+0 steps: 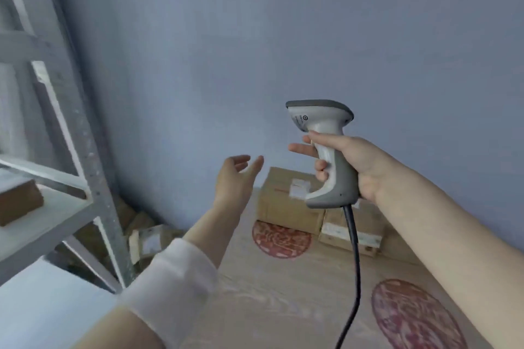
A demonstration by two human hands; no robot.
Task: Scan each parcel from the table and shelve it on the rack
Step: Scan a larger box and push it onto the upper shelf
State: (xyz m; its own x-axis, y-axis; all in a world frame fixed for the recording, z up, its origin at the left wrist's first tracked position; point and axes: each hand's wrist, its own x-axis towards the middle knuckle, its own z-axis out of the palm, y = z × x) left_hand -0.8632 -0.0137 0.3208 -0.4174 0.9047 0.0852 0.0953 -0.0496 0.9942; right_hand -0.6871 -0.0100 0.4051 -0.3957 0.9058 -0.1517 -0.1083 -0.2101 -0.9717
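The right hand (357, 167) grips the grey-and-white scanner (326, 150) by its handle, lower fingers curled round it and the forefinger stretched out straight. The left hand (235, 178) is open, fingers loosely spread, holding nothing, raised in the air short of the parcels. These sit at the far side of the desk (283, 292) by the wall: a larger cardboard box (280, 204) with a white label, and a flatter parcel (340, 231) just beside it on the right. The rack (93, 178) stands to the left, with a brown box (19, 201) already on one shelf. The likeliest trouble is the dark cable (355, 263), which hangs from the scanner's base and passes in front of the flatter parcel; lifting either parcel could snag or drag it. The larger box looks bulky for one free hand, so it may tip or slip on the way to the rack. The scanner's head points upward, away from any label, so a scan would probably fail unless it is re-aimed.
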